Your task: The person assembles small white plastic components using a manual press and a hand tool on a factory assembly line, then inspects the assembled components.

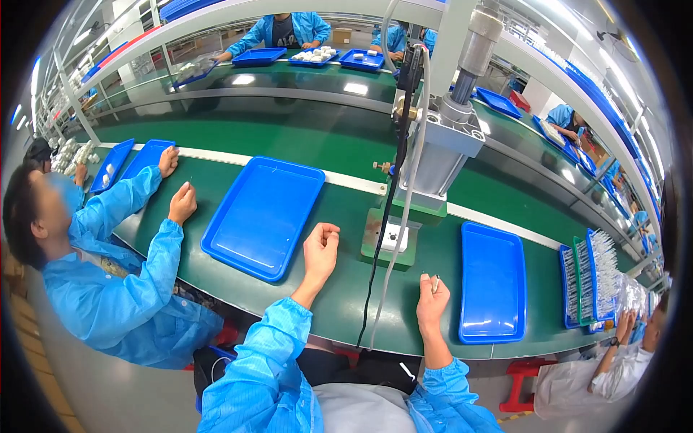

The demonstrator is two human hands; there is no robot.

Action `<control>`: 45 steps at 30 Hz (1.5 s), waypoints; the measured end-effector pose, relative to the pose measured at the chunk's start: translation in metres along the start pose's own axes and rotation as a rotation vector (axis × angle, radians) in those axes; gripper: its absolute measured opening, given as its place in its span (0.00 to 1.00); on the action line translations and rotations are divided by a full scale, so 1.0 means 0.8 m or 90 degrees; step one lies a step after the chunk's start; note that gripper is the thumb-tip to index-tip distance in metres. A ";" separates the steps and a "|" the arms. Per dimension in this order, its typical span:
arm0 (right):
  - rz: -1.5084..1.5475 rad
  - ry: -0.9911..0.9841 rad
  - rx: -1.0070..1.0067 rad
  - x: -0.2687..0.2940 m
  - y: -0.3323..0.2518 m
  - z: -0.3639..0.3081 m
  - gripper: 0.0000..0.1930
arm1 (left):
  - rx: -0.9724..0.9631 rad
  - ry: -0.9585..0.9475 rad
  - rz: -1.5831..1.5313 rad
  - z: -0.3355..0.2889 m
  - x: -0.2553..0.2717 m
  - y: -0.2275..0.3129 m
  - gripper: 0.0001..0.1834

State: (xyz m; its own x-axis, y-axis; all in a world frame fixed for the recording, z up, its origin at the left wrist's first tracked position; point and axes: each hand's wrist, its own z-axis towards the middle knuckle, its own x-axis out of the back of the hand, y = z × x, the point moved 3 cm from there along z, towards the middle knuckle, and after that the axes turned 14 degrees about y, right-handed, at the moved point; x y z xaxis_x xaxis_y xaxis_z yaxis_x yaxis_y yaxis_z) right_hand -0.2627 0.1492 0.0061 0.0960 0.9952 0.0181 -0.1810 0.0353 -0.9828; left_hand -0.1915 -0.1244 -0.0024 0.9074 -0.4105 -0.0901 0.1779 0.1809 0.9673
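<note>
My left hand [320, 252] is closed above the green bench, fingers curled together, between a blue tray and the press. Whatever may be in it is hidden. Closer to me on the other side, my right hand [432, 299] pinches something small and pale that I cannot make out. Beyond and between the hands stands a grey pneumatic press [442, 155]. At its foot a white block [394, 237] sits on a green base plate [369, 249]. Left of my left hand lies a blue tray [267, 216]; another blue tray [494, 281] lies right of my right hand. Neither tray shows parts inside.
A black cable [397, 180] and a pale hose [408, 209] hang before the press. Upright racks of thin pale parts [595, 278] stand far right. A co-worker in a blue smock [123, 296] sits close on my left. A red stool [521, 382] is below right.
</note>
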 end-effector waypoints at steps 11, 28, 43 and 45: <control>0.008 -0.011 0.025 0.002 -0.001 0.000 0.22 | -0.005 0.008 0.029 0.000 -0.001 -0.002 0.05; 0.001 -0.010 0.015 0.006 0.018 0.005 0.24 | -0.007 0.001 0.001 -0.004 -0.002 0.013 0.05; 0.004 -0.013 0.007 0.004 0.016 0.003 0.23 | 0.023 -0.011 0.021 -0.004 0.001 0.013 0.05; 0.003 -0.015 0.005 0.003 0.017 0.003 0.23 | 0.008 -0.008 0.016 -0.003 0.001 0.007 0.05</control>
State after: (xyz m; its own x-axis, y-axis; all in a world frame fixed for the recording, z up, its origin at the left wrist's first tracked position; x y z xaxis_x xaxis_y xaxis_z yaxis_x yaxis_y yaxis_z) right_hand -0.2672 0.1524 -0.0067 0.0718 0.9973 0.0175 -0.1886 0.0308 -0.9816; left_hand -0.1889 -0.1221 0.0021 0.9068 -0.4168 -0.0628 0.1504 0.1807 0.9720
